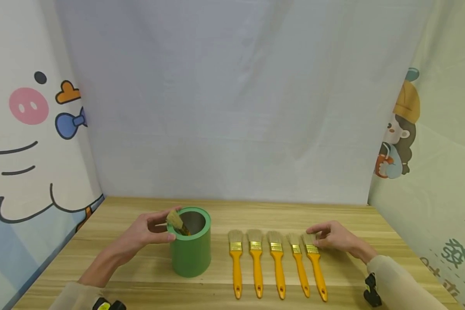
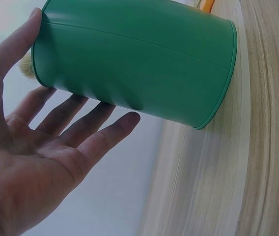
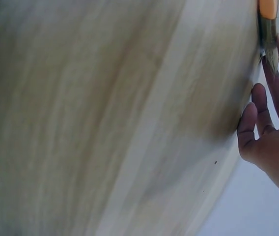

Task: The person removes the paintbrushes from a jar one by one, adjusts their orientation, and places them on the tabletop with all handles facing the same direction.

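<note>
A green can (image 1: 191, 258) stands upright on the table, and my left hand (image 1: 149, 230) holds it from the left, thumb at the near rim and fingers round the far side. In the left wrist view those fingertips touch the can's wall (image 2: 134, 54). One paintbrush (image 1: 175, 220) leans inside the can, bristles up over the rim. My right hand (image 1: 335, 237) pinches the bristle end of the rightmost paintbrush (image 1: 317, 269), which lies on the table. The right wrist view shows thumb and forefinger at that brush's bristles (image 3: 271, 56); the other fingers are bent.
Several more yellow-handled paintbrushes (image 1: 257, 271) lie in a row between the can and my right hand, bristles pointing away from me. The wooden table (image 1: 224, 215) ends at a pale curtain (image 1: 232, 107). Printed cloths hang on the left (image 1: 19, 172) and right (image 1: 441, 181).
</note>
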Demonstrator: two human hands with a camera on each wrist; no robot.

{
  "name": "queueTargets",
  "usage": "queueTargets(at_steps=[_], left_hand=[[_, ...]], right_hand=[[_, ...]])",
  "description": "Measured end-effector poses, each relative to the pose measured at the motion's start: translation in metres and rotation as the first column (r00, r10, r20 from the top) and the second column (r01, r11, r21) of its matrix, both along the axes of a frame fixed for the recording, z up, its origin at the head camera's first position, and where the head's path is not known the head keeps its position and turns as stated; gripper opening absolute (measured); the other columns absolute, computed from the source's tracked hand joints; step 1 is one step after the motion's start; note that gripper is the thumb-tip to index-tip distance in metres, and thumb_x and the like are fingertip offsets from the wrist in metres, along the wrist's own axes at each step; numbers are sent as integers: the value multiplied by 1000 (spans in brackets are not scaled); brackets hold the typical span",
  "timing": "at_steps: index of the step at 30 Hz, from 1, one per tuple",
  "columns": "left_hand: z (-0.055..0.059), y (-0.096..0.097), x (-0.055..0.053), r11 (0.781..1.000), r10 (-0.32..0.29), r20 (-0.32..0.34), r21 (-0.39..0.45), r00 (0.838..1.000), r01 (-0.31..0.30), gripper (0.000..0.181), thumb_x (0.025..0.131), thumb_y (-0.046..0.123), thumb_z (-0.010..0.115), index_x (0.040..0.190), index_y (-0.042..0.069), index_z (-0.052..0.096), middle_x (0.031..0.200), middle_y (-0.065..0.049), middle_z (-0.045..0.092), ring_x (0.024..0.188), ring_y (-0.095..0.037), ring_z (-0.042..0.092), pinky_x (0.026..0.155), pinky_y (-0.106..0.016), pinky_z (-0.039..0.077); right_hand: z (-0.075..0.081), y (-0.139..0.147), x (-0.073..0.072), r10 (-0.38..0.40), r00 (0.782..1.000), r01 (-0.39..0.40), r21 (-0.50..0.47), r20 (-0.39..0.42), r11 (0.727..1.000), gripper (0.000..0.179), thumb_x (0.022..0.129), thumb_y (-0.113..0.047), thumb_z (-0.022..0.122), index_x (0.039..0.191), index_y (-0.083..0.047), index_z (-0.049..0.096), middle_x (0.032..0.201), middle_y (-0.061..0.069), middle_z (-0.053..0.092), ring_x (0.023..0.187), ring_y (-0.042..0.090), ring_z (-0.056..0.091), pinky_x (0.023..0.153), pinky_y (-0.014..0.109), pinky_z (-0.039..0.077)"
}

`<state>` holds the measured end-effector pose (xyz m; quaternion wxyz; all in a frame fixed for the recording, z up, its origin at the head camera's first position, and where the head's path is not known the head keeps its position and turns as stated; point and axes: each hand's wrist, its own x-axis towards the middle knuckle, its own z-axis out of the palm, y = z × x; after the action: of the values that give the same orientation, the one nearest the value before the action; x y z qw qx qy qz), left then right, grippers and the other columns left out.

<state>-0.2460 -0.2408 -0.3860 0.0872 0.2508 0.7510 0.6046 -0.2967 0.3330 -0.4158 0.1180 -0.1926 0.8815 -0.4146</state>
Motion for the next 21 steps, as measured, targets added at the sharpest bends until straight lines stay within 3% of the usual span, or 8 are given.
queueTargets(at_steps=[3,10,18,21], left_hand=[[-1,0,-1,1000,1,-1,1,1000,-1,74,98,13,75,163,5,41,160,-20,46,138,-45,51,102,-46,52],[-2,0,-2,1000,-4,6,-2,1000,4,74,98,14,74,163,5,40,160,-21,45,139,-46,51,102,-45,53],[-1,0,-2,1000,2,16,-10,1000,-2,74,98,15,75,163,9,41,163,-19,42,140,-48,49,103,-49,52],[-1,1,-2,1000,-4,14,-6,1000,4,74,98,15,74,163,8,41,163,-20,42,140,-48,48,104,-50,52]], right_hand=[[0,1,0,0,1000,0,2,3,1000,42,94,-3,76,134,10,67,110,18,71,81,21,54,67,28,48],[4,-3,0,-36,999,36,-22,-15,999,43,95,-5,75,135,9,66,121,22,69,88,26,55,70,34,49],[35,-38,2,-6,990,3,-20,-139,1000,36,99,-12,75,132,1,70,126,22,67,94,27,56,77,46,51],[43,-56,6,23,985,-27,-19,-168,999,33,99,-16,76,129,-4,73,124,19,69,96,27,58,77,42,52]])
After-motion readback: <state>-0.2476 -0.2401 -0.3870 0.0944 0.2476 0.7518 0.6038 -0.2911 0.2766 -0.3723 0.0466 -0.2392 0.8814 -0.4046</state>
